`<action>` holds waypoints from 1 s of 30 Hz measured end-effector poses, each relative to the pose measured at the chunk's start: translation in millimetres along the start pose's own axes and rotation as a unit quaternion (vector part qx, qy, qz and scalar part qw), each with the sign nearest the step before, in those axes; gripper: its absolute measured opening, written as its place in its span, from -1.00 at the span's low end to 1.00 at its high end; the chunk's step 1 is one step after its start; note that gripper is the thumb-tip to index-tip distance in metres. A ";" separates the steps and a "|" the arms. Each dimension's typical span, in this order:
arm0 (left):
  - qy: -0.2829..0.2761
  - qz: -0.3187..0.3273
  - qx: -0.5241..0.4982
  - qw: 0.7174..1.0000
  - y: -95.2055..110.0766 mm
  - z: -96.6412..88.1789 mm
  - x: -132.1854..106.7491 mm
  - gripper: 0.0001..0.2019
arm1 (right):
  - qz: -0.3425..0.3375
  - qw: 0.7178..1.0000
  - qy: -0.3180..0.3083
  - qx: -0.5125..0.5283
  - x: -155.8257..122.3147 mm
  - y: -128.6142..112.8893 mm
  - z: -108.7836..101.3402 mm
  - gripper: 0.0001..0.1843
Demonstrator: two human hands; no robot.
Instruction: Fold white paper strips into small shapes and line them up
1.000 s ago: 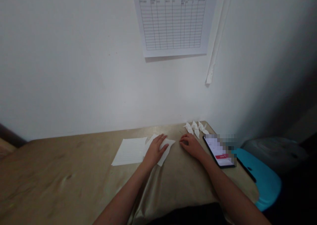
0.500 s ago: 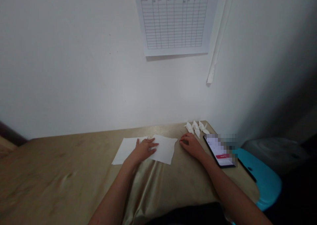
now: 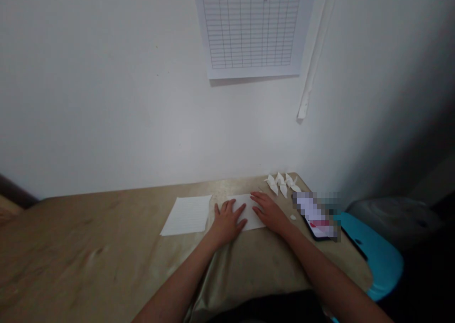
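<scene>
A sheet of white paper (image 3: pixel 249 212) lies flat in front of me, its left and right parts hidden under my hands. My left hand (image 3: pixel 227 221) rests on its left side with the fingers spread. On its right side lies my right hand (image 3: pixel 268 210), fingers stretched out and apart. To the left is a separate stack of lined paper (image 3: pixel 187 214), touched by neither hand. Beyond my right hand stand several small folded white paper figures (image 3: pixel 282 184), and a small white paper scrap (image 3: pixel 293 217) sits beside my right wrist.
A phone (image 3: pixel 316 219), partly blurred out, lies at the table's right. The brown table cover (image 3: pixel 106 247) has folds near my body. A turquoise stool or chair (image 3: pixel 384 256) stands past the right edge. A printed chart (image 3: pixel 252 34) hangs on the wall behind.
The unlined sheet has shifted right, away from the lined stack. My left hand has moved right with it, and my right hand has gone from beside the sheet onto it. A scrap now shows.
</scene>
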State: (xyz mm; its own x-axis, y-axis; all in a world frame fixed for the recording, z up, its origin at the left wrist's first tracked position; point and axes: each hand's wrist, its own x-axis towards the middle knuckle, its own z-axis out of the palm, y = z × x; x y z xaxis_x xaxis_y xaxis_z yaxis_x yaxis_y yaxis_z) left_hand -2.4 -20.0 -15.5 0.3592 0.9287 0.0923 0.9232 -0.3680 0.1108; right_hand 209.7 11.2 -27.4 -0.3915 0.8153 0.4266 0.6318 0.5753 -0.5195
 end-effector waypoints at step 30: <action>0.004 0.003 0.003 1.000 -36.1 1.7 -9.9 -0.40 | 0.106 0.972 -0.078 -0.195 -18.1 13.0 8.7 -0.26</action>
State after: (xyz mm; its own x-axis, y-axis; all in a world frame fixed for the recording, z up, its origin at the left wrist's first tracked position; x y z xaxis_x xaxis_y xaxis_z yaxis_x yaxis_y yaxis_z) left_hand -39.1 -15.9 -22.2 0.3640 0.9259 0.1011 0.9217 -0.3737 0.1039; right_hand 219.1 4.5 -48.3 -0.3020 0.9307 0.2062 0.9030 0.3486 -0.2511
